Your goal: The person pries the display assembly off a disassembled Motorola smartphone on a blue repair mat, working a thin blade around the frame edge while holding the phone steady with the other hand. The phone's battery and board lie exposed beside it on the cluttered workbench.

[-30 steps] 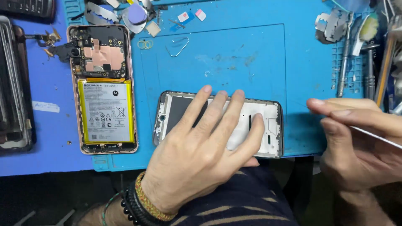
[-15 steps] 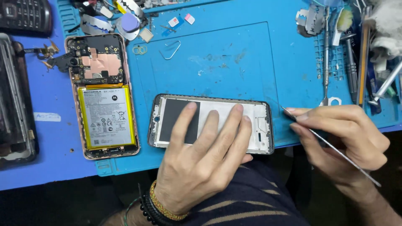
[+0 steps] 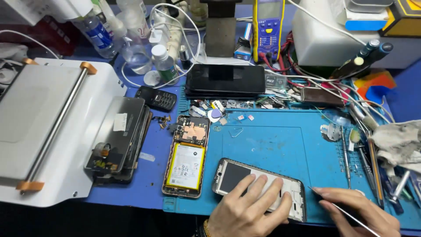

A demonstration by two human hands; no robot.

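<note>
- Flat on the blue mat (image 3: 272, 145), near its front edge, lies the phone frame (image 3: 258, 186), pale inner side up, a dark patch at its left end.
- The left hand (image 3: 250, 210) presses down on the frame with fingers spread, palm at the near edge; it grips nothing, it only pins the frame.
- The right hand (image 3: 359, 210) is pinched shut on a thin metal tool (image 3: 346, 213), whose tip points at the frame's right end, just beside it.
- To do this well, in my judgement: keep the left hand's weight even so the frame cannot slide or flex, and bring the tip in low and shallow.
- Left of the frame lies an opened phone (image 3: 186, 156), yellow battery and board bare.
- Further out: tweezers and drivers (image 3: 364, 153) at right, a stack of screens (image 3: 120, 140) at left, all on the worktop.
</note>
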